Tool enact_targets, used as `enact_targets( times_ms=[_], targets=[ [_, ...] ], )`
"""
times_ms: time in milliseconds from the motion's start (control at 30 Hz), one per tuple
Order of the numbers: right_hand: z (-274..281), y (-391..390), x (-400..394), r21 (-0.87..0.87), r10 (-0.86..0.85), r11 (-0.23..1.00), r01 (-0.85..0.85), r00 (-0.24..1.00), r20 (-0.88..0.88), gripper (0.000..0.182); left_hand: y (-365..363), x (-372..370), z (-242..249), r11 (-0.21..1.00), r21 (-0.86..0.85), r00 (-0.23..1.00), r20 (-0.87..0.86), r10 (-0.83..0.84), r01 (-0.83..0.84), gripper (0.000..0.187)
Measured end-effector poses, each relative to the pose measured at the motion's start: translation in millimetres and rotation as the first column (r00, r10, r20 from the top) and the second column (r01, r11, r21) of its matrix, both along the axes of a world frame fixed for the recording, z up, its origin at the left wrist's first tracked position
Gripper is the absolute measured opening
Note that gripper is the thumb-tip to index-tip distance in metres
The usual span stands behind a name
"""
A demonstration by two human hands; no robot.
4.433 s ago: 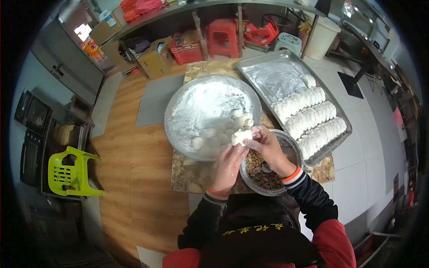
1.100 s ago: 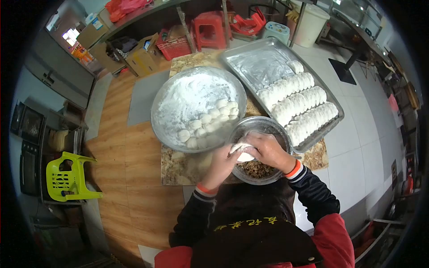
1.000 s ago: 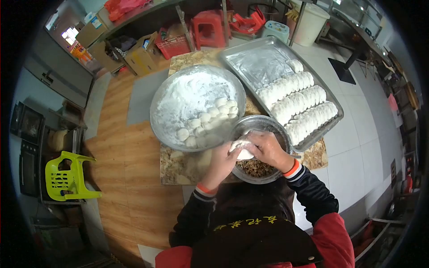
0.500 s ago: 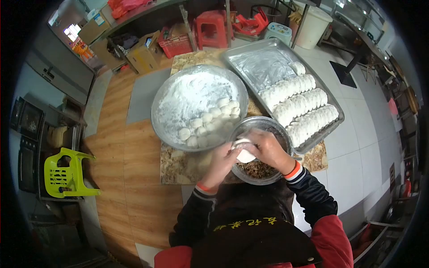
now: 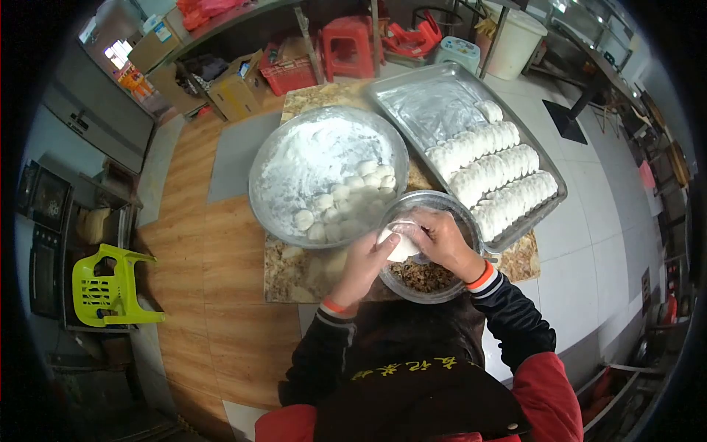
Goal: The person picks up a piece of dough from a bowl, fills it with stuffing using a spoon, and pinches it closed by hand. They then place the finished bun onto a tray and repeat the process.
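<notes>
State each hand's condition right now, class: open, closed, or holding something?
Left hand: closed, holding the dough.
Right hand: closed, holding the same dough.

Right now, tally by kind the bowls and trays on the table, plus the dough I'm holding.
Bowls: 2, the large floury bowl and the smaller bowl of brown mix
Trays: 1, the metal tray
Held dough: 1 white piece
Total: 4

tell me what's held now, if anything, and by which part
A piece of white dough, held by opposite sides: the left grip on its left side, the right grip on its right. Its underside is hidden.
</notes>
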State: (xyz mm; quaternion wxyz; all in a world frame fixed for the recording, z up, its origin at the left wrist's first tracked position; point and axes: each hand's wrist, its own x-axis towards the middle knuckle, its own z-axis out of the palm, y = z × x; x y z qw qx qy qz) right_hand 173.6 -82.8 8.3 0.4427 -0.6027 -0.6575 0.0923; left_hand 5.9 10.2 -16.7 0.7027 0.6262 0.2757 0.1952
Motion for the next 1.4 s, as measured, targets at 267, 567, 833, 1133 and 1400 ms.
enact_targets(
  times_ms=[267,567,833,1133,1400],
  targets=[
    [14.5,-5.1,1.8,-0.007,-0.017,1.0,0.017,1.0,0.013,0.026,1.8,1.2,1.3,0.997,0.069,0.997,0.067,-0.037,0.033,0.025],
    [5.4,-3.2,3.8,0.034,0.027,0.999,-0.031,0.995,0.1,0.026,6.4,-2.6,6.7,0.986,0.087,0.989,0.04,-0.143,0.139,0.023],
    [16.8,-5.6,-4.2,0.09,-0.001,0.996,0.005,0.999,-0.048,0.017,7.0,-5.1,6.2,0.939,-0.179,0.931,0.28,-0.236,0.292,0.037],
    [-0.4,-40.2,13.0,-0.107,-0.303,0.95,0.294,0.95,-0.076,0.025,-6.7,2.1,-13.4,0.84,-0.536,0.837,0.495,0.232,0.084,0.041],
    [-13.5,-99.0,32.0,-0.342,-0.002,0.902,0.262,0.797,0.604,0.017,15.7,-10.8,-13.8,0.965,-0.253,0.94,0.305,0.151,-0.073,0.042]
  ],
)
